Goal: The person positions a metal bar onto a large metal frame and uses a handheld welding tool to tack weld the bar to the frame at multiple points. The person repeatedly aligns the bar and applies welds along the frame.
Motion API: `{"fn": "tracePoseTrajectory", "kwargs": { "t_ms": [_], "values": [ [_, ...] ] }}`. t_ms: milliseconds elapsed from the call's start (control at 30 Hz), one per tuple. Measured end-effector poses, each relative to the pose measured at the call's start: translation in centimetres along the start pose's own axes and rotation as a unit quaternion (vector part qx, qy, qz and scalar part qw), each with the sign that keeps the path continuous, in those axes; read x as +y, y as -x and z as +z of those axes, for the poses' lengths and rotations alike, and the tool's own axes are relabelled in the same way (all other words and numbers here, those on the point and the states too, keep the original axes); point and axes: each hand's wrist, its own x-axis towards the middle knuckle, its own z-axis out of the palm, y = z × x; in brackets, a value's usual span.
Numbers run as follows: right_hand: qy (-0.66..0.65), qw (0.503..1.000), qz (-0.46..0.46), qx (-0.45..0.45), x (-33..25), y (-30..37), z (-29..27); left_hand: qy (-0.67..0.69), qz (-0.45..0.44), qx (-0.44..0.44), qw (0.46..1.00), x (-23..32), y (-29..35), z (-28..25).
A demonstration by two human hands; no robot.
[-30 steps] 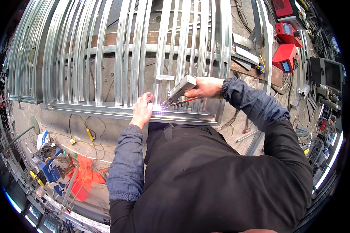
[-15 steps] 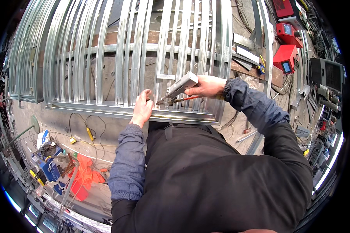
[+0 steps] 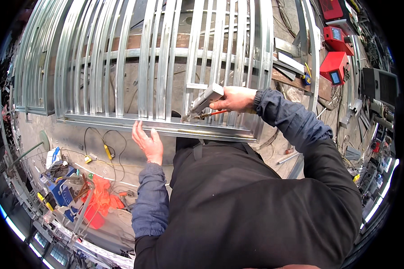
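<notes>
A large silver metal frame [image 3: 166, 127] with many parallel bars lies in front of me. My right hand [image 3: 238, 99] is closed around a grey, boxy hand tool [image 3: 207, 99] that narrows to a slim tip. That tip points down and left to the near rail, at the foot of the bars. Below the tool's body runs a thin red rod-like part [image 3: 214, 114]; how the two join is hidden. To the left, my left hand [image 3: 148, 142] is open, fingers spread, its fingertips at the near rail. A short flat metal piece [image 3: 196, 86] lies across the bars beyond the tool.
Another barred frame [image 3: 31, 107] is at the far left. Orange cloth [image 3: 102, 197], a blue machine [image 3: 60, 193] and cables clutter the floor at lower left. Red boxes with screens [image 3: 334, 67], a tape measure [image 3: 306, 79] and metal offcuts are at right.
My left hand has moved left and slightly nearer, away from the tool's tip, and its fingers have spread. My right hand still holds the tool at nearly the same place. The view has shifted slightly.
</notes>
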Motion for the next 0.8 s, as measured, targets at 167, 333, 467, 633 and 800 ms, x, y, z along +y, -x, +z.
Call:
{"fn": "tracePoseTrajectory", "kwargs": {
  "t_ms": [167, 333, 467, 633, 800],
  "values": [
    [0.01, 1.0, 0.02, 0.005, -0.2, -0.1, 0.1, 0.003, 0.008, -0.055, 0.998, 0.9, 2.6, 0.2],
    [0.014, 0.999, 0.047, -0.01, -1.9, 0.9, -0.4, 0.011, 0.009, -0.092, 0.996, 1.2, 5.0, 1.0],
    [0.021, 1.0, 0.02, 0.003, -0.6, 0.3, 0.1, 0.009, 0.035, -0.115, 0.993, 1.4, 5.5, 0.8],
    [0.014, 1.0, 0.006, 0.005, 0.2, 0.2, 0.4, -0.001, 0.031, -0.138, 0.99, 1.5, 5.8, 0.7],
    [0.02, 1.0, -0.003, 0.015, -0.2, 0.6, 0.5, -0.021, 0.049, -0.145, 0.988, 1.7, 6.2, 0.4]
  ]
}}
